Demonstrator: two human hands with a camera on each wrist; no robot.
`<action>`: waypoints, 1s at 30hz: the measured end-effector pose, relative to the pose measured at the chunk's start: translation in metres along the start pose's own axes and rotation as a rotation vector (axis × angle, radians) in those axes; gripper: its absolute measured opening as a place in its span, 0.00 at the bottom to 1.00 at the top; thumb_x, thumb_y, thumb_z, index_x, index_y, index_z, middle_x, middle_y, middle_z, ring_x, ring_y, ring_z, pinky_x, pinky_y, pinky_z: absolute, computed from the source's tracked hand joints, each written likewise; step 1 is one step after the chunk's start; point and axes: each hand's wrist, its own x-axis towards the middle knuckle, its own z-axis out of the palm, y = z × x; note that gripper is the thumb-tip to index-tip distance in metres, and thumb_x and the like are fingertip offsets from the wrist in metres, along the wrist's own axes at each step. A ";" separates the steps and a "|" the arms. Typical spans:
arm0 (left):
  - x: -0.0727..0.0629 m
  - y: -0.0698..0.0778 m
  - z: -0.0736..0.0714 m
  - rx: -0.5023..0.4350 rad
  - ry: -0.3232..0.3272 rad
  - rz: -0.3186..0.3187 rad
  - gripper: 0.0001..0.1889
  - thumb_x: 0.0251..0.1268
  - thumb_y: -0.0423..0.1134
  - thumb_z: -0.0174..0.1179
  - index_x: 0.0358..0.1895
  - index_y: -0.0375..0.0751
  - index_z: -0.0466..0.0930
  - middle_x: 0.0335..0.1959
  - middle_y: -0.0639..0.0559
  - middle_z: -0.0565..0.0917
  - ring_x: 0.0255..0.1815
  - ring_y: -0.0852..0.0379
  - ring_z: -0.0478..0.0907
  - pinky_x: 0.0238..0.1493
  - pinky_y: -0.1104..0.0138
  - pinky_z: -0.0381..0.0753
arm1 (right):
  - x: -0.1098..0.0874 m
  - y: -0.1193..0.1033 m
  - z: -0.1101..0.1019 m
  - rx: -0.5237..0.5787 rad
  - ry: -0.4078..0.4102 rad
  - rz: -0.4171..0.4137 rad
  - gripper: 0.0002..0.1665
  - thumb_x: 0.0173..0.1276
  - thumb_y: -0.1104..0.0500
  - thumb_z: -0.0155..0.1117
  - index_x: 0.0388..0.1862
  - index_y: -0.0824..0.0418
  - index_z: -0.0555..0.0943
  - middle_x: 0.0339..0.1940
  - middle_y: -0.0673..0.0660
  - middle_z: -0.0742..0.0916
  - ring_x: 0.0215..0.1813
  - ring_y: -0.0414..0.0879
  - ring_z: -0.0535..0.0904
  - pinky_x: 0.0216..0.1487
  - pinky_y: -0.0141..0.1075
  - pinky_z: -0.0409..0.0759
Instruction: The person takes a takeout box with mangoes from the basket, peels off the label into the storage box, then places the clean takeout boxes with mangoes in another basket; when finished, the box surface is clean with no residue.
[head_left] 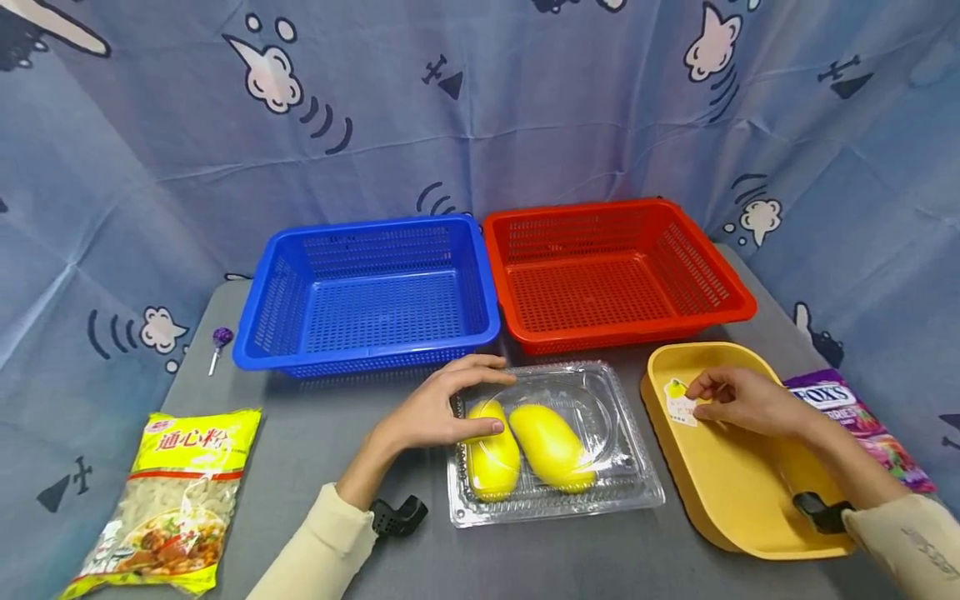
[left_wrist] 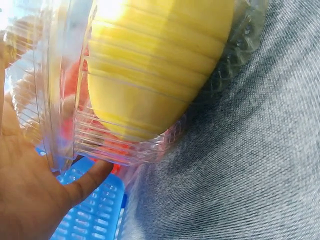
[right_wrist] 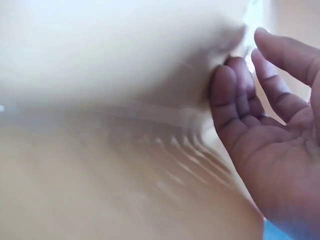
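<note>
A clear plastic clamshell box (head_left: 622, 467) holding two yellow mangoes (head_left: 553, 448) lies on the grey table. My left hand (head_left: 450, 404) rests at the box's left side, thumb and fingers spread apart. The left wrist view shows the ridged wall close up, with one straight finger along it. To the right stands a yellow plastic tub (head_left: 738, 500). Over its left part is my right hand (head_left: 750, 402), fingers curled beside a white label (head_left: 678, 408) with a small yellow fruit picture. Whether the fingertips pinch the label cannot be made out.
Behind are a blue basket (head_left: 382, 354) and a red basket (head_left: 630, 333), side by side. At left lie a macaroni bag (head_left: 176, 500) and a purple lollipop (head_left: 221, 337). A purple sweets bag (head_left: 855, 421) lies right of the tub. A patterned blue cloth (head_left: 465, 100) surrounds the table.
</note>
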 end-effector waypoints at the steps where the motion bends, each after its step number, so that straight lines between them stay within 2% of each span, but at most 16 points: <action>1: 0.000 0.000 0.000 -0.001 0.001 0.003 0.30 0.61 0.50 0.71 0.67 0.55 0.78 0.75 0.59 0.71 0.78 0.52 0.63 0.77 0.43 0.61 | -0.001 -0.001 -0.002 0.021 -0.019 0.008 0.11 0.64 0.64 0.72 0.43 0.68 0.82 0.32 0.51 0.82 0.29 0.38 0.73 0.29 0.27 0.75; 5: 0.000 0.003 -0.001 -0.008 0.003 0.010 0.29 0.62 0.50 0.70 0.68 0.53 0.78 0.75 0.59 0.70 0.79 0.51 0.63 0.76 0.42 0.62 | -0.004 -0.009 -0.015 0.086 -0.092 0.001 0.08 0.71 0.65 0.65 0.46 0.69 0.79 0.33 0.52 0.83 0.29 0.42 0.77 0.29 0.30 0.78; 7: 0.000 0.004 -0.002 -0.007 0.004 0.011 0.28 0.63 0.50 0.69 0.68 0.54 0.78 0.75 0.60 0.70 0.79 0.51 0.62 0.76 0.40 0.62 | -0.004 -0.017 -0.023 0.061 -0.092 -0.030 0.06 0.73 0.66 0.62 0.45 0.68 0.79 0.33 0.51 0.83 0.30 0.42 0.78 0.29 0.31 0.79; 9: -0.001 0.006 -0.004 0.000 0.006 0.009 0.28 0.65 0.51 0.67 0.68 0.55 0.78 0.76 0.61 0.70 0.79 0.52 0.62 0.76 0.41 0.62 | -0.002 -0.026 -0.031 0.023 -0.069 -0.062 0.05 0.73 0.67 0.61 0.45 0.67 0.80 0.33 0.49 0.84 0.32 0.41 0.78 0.31 0.30 0.79; 14: -0.004 0.011 -0.010 0.025 0.002 -0.009 0.27 0.66 0.53 0.65 0.69 0.59 0.76 0.76 0.64 0.69 0.80 0.55 0.61 0.77 0.43 0.61 | 0.008 -0.053 -0.043 -0.054 0.048 -0.148 0.05 0.71 0.68 0.64 0.42 0.60 0.83 0.33 0.43 0.85 0.34 0.38 0.79 0.36 0.27 0.79; 19: -0.007 0.021 -0.017 0.045 -0.019 -0.032 0.28 0.67 0.54 0.65 0.70 0.61 0.75 0.78 0.63 0.67 0.81 0.54 0.59 0.78 0.42 0.59 | 0.021 -0.081 -0.046 -0.083 0.094 -0.186 0.04 0.72 0.64 0.65 0.41 0.56 0.84 0.34 0.47 0.87 0.35 0.39 0.80 0.37 0.26 0.79; 23: -0.009 0.027 -0.023 0.074 -0.023 -0.045 0.28 0.67 0.55 0.64 0.70 0.63 0.74 0.79 0.64 0.66 0.82 0.54 0.58 0.78 0.41 0.58 | 0.031 -0.101 -0.043 -0.070 0.105 -0.199 0.02 0.73 0.61 0.65 0.41 0.54 0.84 0.36 0.50 0.87 0.36 0.39 0.82 0.39 0.26 0.80; 30: -0.014 0.033 -0.032 0.069 0.001 -0.025 0.27 0.67 0.53 0.65 0.69 0.64 0.76 0.77 0.65 0.67 0.81 0.57 0.60 0.79 0.44 0.59 | 0.051 -0.131 -0.035 -0.016 0.144 -0.255 0.03 0.72 0.60 0.66 0.42 0.57 0.84 0.35 0.48 0.86 0.34 0.40 0.80 0.36 0.28 0.79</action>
